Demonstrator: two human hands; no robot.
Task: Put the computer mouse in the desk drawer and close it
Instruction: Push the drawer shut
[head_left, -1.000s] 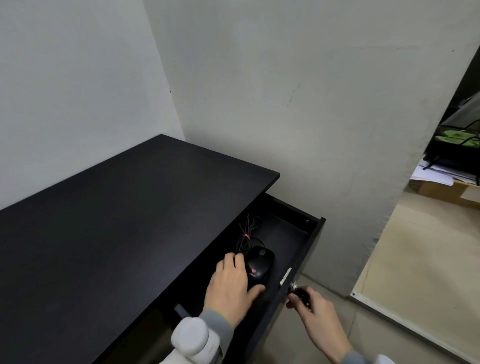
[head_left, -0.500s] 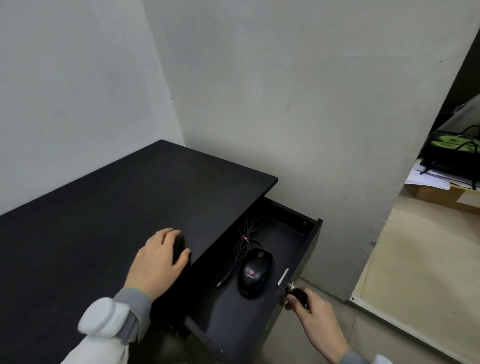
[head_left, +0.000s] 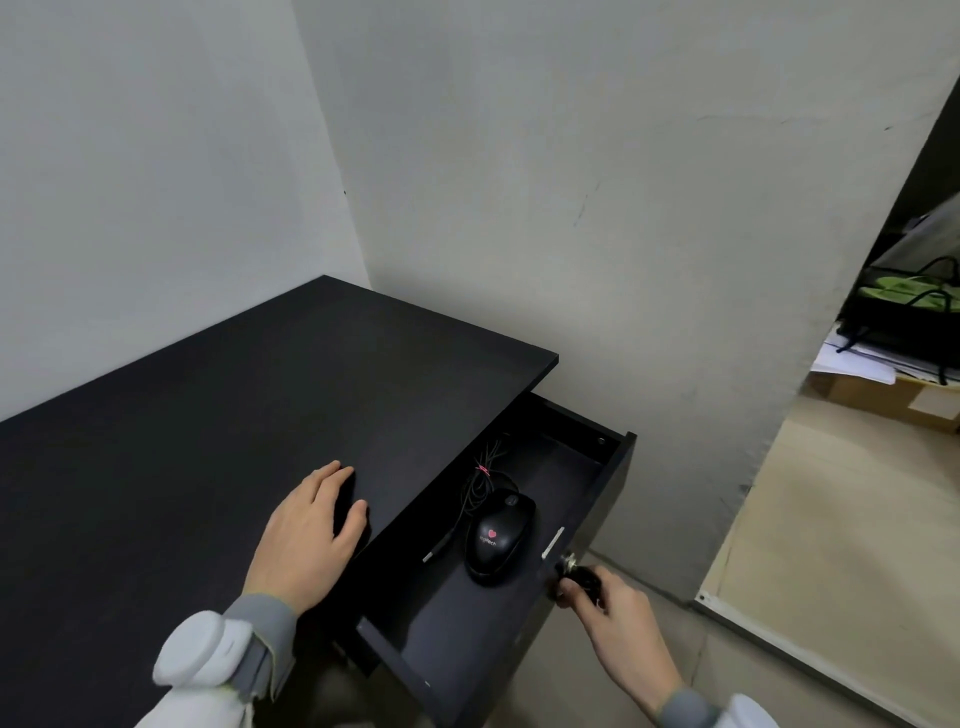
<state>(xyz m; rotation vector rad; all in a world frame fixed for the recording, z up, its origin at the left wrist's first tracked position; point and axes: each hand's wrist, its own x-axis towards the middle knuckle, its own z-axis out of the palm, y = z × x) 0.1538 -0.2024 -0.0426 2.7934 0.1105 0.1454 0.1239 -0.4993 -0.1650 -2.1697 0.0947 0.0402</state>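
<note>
A black computer mouse (head_left: 500, 538) with a red heart mark lies inside the open black drawer (head_left: 587, 499), its bundled cable (head_left: 480, 480) trailing toward the drawer's back. My right hand (head_left: 613, 623) grips the round black knob (head_left: 582, 578) on the drawer front. My left hand (head_left: 306, 540) rests flat on the black desk top (head_left: 208, 441), near the edge above the drawer, holding nothing.
White walls close in behind the desk and to the drawer's right. Further right a doorway opens onto a beige floor (head_left: 841, 519), with a cardboard box, papers and a black wire basket (head_left: 904, 322) beyond.
My left hand let go of the mouse in the drawer and moved left onto the desk top. The mouse stays in the drawer. My right hand keeps hold of the knob.
</note>
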